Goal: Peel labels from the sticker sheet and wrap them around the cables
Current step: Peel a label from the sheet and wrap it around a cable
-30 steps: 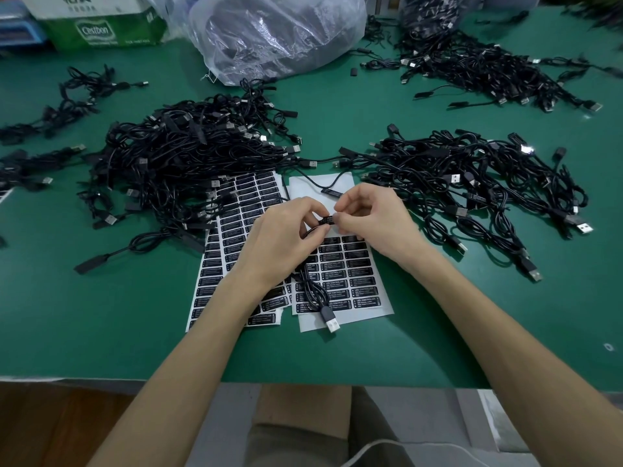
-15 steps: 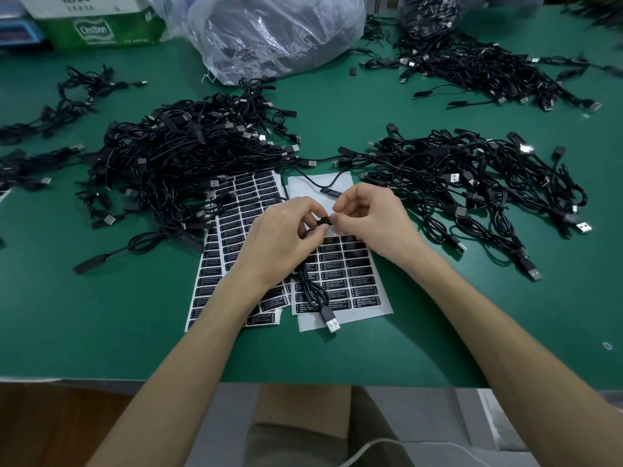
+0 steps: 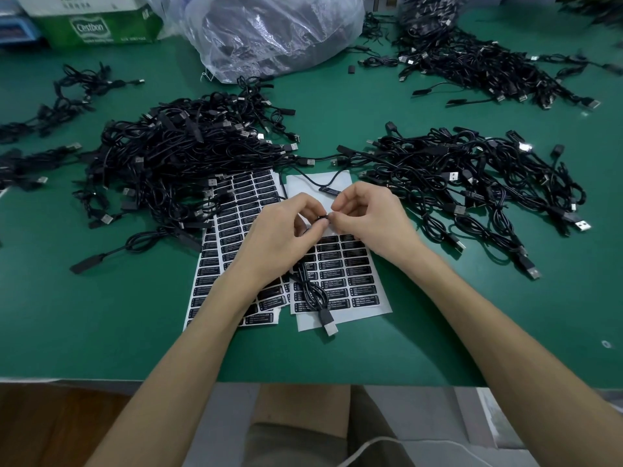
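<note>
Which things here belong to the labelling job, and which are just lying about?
Job: left hand and right hand, pinching one cable; sticker sheets under them; cable piles either side.
Lying about: plastic bag, green carton, both at the back.

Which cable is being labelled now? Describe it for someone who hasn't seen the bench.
On the green table, find the right sticker sheet. The cable lies coiled on it, its upper part pinched by the left hand and right hand. Unlike the piled cables, it lies alone, USB plug at the sheet's near edge.
</note>
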Demonstrator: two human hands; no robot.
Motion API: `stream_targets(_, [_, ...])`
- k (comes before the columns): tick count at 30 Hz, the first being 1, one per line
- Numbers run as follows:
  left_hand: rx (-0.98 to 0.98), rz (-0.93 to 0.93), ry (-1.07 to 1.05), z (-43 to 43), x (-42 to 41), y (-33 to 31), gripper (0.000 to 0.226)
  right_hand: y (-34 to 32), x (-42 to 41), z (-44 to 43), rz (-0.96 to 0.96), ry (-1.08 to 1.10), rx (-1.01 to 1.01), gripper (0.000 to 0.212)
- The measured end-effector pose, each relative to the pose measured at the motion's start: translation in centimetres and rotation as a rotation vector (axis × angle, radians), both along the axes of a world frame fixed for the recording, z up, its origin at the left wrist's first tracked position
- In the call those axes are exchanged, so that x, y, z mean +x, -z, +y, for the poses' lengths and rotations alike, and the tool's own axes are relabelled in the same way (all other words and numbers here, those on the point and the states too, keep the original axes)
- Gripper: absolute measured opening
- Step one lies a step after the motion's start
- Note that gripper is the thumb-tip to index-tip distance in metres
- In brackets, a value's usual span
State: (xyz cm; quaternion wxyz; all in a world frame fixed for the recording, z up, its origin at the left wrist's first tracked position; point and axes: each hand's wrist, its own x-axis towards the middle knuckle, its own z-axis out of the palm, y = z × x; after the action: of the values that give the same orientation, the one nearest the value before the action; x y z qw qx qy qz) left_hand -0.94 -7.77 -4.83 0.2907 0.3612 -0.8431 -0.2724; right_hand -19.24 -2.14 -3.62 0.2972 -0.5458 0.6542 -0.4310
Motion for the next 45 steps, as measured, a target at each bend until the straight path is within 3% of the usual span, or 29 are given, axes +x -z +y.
stream_targets(29, [0.250,0.172,-0.140,-0.46,-0.14,-0.37,0.010,-0.62,-0.12,0.48,-0.070,-0.015,0.005,0.008])
stream_targets(45, [0.314,0.222,-0.093,-0.35,0.13,-0.81,0.005,-0.36,-0.13,0.26,-0.123,0.000,-0.031,0.008])
